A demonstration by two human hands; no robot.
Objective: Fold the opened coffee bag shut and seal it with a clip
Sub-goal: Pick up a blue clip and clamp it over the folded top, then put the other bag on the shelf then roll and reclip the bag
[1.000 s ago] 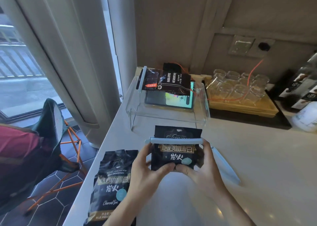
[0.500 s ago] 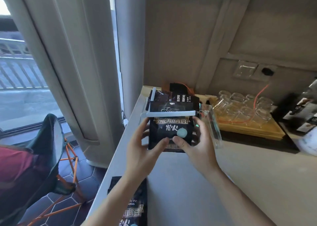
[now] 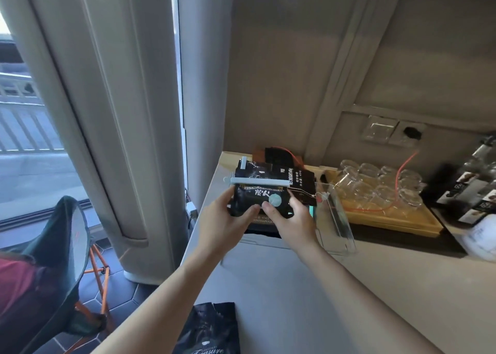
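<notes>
A small black coffee bag (image 3: 257,196) with white characters and a pale round sticker is held between both hands over a clear plastic box (image 3: 335,219) at the back left of the counter. A pale blue bar clip (image 3: 259,182) is clamped across the bag's folded top. My left hand (image 3: 222,219) grips the bag's left side, thumb on its front. My right hand (image 3: 291,219) grips the right side, thumb beside the sticker. Other black clipped bags (image 3: 292,176) lie in the box behind it.
An opened black coffee bag (image 3: 212,329) lies at the counter's near edge. A wooden tray of upturned glasses (image 3: 375,189) stands to the right of the box, with bottles (image 3: 480,192) further right. A curtain (image 3: 107,112) and a folding chair (image 3: 67,246) are on the left.
Both hands carried the clipped bag from the near counter forward to the clear box at the back. The camera tilted up, so the counter sits lower in view.
</notes>
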